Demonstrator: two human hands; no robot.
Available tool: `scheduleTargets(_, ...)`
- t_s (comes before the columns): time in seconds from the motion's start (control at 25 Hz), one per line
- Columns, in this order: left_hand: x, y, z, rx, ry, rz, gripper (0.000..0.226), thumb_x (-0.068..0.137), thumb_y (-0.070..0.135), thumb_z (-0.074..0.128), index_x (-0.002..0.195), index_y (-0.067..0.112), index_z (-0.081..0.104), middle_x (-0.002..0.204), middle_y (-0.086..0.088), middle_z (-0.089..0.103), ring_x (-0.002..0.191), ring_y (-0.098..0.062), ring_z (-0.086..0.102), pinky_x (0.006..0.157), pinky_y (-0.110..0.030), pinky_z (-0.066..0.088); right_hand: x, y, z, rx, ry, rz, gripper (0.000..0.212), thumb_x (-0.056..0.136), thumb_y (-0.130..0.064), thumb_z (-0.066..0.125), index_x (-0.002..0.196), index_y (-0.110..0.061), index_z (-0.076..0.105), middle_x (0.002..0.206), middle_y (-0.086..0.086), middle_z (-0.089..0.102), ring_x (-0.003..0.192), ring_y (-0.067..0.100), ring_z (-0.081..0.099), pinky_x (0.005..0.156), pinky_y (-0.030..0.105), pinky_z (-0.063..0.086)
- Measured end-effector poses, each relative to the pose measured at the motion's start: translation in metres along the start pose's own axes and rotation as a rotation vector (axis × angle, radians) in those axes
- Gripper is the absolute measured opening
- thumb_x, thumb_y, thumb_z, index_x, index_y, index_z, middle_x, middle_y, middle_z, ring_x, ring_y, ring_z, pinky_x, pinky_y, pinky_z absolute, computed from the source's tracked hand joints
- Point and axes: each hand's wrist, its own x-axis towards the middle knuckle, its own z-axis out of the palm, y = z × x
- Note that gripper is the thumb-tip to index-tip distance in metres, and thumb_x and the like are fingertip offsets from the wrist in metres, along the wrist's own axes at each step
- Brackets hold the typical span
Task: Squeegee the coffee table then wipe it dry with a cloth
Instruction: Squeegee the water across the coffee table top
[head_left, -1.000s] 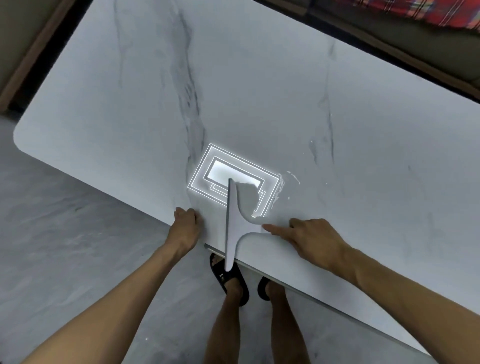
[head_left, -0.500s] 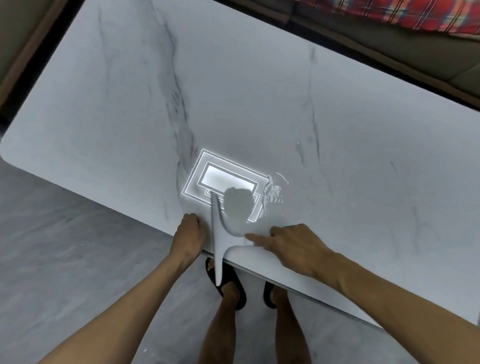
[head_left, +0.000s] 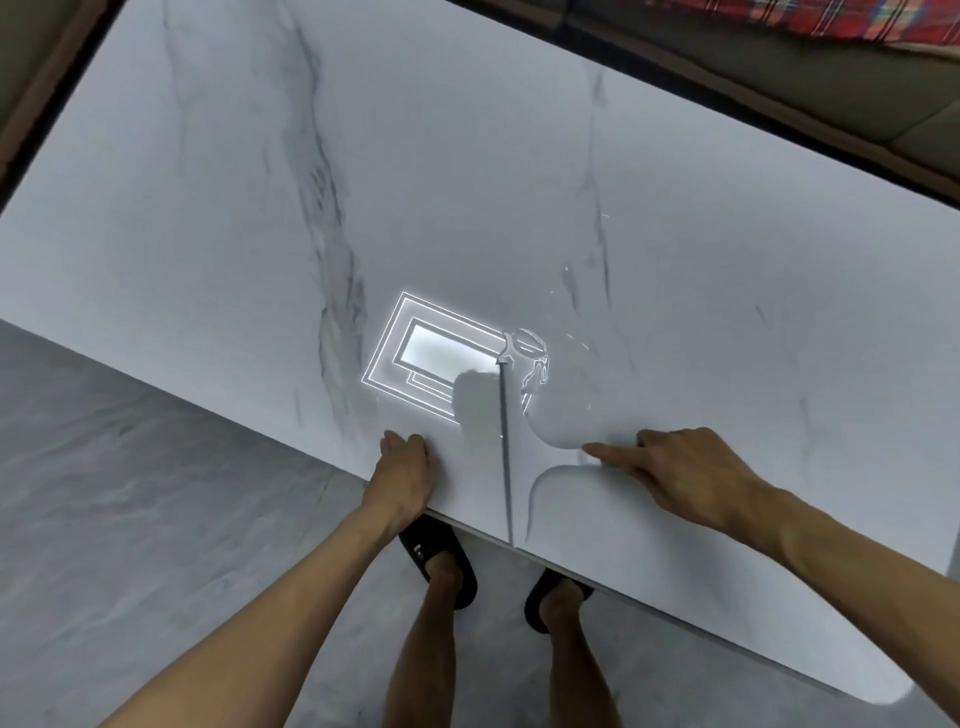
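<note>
The white marble coffee table (head_left: 519, 182) fills most of the view. A white T-shaped squeegee (head_left: 506, 452) lies on it near the front edge, its long blade running from the edge toward the table's middle. My right hand (head_left: 680, 473) grips the squeegee's handle from the right. A small pool of water (head_left: 532, 364) glistens just right of the blade's far tip. My left hand (head_left: 405, 467) rests on the table at the front edge, left of the blade, fingers bent, holding nothing. No cloth is in view.
A ceiling light's reflection (head_left: 441, 358) glares on the tabletop beside the blade. A seat with red plaid fabric (head_left: 779, 21) runs along the far side. The grey floor (head_left: 130, 493) lies left and below, with my sandalled feet (head_left: 441, 561) under the table edge.
The squeegee and my right hand first slid left toward my left hand, then moved right again. The water now sits at the blade's far tip. My left hand stayed at the edge.
</note>
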Motion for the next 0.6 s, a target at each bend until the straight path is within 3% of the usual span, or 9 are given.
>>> scheduleTargets(0.12, -0.003, 0.012, 0.012, 0.043, -0.099, -0.013, 0.028, 0.1, 0.01, 0.029, 0.116, -0.004, 0.046, 0.138, -0.034, 0.033, 0.123, -0.042, 0.044, 0.095, -0.039, 0.041, -0.03, 0.036, 0.003, -0.025, 0.007, 0.045, 0.046, 0.101, -0.038, 0.027, 0.14, -0.062, 0.021, 0.08, -0.011, 0.044, 0.076, 0.016, 0.059, 0.058, 0.027, 0.035)
scheduleTargets(0.28, -0.005, 0.027, 0.021, 0.023, -0.157, -0.043, 0.034, 0.101, 0.015, 0.026, 0.122, -0.006, 0.043, 0.143, -0.038, 0.024, 0.132, -0.047, 0.033, 0.102, -0.04, 0.037, -0.059, 0.067, -0.004, -0.098, 0.049, 0.049, 0.046, 0.099, -0.038, 0.032, 0.139, -0.061, 0.025, 0.074, -0.009, 0.043, 0.066, 0.018, 0.059, 0.054, 0.029, 0.034)
scheduleTargets(0.36, -0.011, 0.029, 0.021, -0.047, -0.041, -0.066, 0.026, 0.1, 0.015, 0.028, 0.109, 0.0, 0.047, 0.129, -0.028, 0.044, 0.121, -0.042, 0.046, 0.088, -0.038, 0.042, -0.059, 0.059, -0.007, -0.088, 0.082, -0.029, 0.047, 0.098, -0.034, 0.041, 0.138, -0.057, 0.034, 0.073, -0.008, 0.051, 0.061, 0.02, 0.059, 0.05, 0.03, 0.037)
scheduleTargets(0.44, -0.019, 0.027, 0.018, -0.181, 0.193, -0.148, 0.019, 0.096, 0.017, 0.03, 0.092, 0.007, 0.046, 0.096, -0.016, 0.058, 0.087, -0.034, 0.057, 0.065, -0.034, 0.041, -0.04, 0.039, -0.013, -0.082, 0.049, -0.14, 0.05, 0.098, -0.03, 0.043, 0.14, -0.055, 0.032, 0.079, -0.004, 0.055, 0.066, 0.022, 0.06, 0.051, 0.03, 0.035)
scheduleTargets(0.52, -0.025, 0.016, 0.01, -0.333, 0.434, -0.276, 0.018, 0.094, 0.014, 0.031, 0.089, 0.005, 0.046, 0.083, -0.017, 0.059, 0.073, -0.033, 0.055, 0.059, -0.033, 0.038, -0.001, 0.006, -0.018, -0.077, 0.036, -0.278, 0.056, 0.097, -0.022, 0.042, 0.142, -0.053, 0.028, 0.088, 0.0, 0.056, 0.074, 0.025, 0.06, 0.056, 0.029, 0.031)
scheduleTargets(0.6, -0.029, 0.0, 0.0, -0.461, 0.565, -0.378, 0.02, 0.097, 0.016, 0.032, 0.09, 0.004, 0.047, 0.083, -0.017, 0.057, 0.073, -0.033, 0.052, 0.061, -0.033, 0.037, 0.042, -0.039, -0.022, -0.067, 0.048, -0.39, 0.065, 0.093, -0.012, 0.042, 0.144, -0.049, 0.029, 0.093, 0.005, 0.056, 0.079, 0.028, 0.059, 0.059, 0.03, 0.029)
